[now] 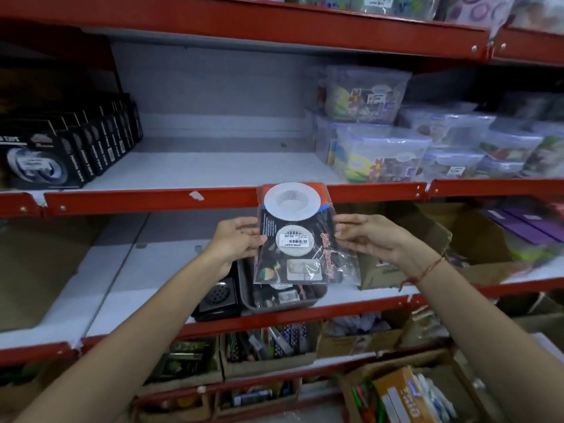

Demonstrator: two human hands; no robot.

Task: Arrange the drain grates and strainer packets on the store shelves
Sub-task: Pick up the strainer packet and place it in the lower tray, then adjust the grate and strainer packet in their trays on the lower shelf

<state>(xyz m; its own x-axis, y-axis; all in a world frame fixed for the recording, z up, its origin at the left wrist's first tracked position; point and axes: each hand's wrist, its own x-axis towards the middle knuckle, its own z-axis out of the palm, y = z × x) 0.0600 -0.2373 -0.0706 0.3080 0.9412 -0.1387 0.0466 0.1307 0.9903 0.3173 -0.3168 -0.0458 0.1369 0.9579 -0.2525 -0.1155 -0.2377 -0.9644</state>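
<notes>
A: What's hard to make out?

B: The small print on the strainer packet (pixel 294 236) is blurred; only a price sticker and red lettering show. It hides most of the grey tray (pixel 283 300) behind it.

A: What's in the tray?

B: More packets of the same kind, only their lower edges visible. Just left of it, a black drain grate (pixel 218 296) lies on the shelf (pixel 122 270), partly covered by the left forearm.

A: And the hands?

B: The left hand (pixel 235 239) pinches the packet's left edge, the right hand (pixel 370 235) its right edge, fingers closed on the plastic. The packet is upright in the air, in front of the tray, with its top overlapping the red shelf rail (pixel 152 201).
</notes>
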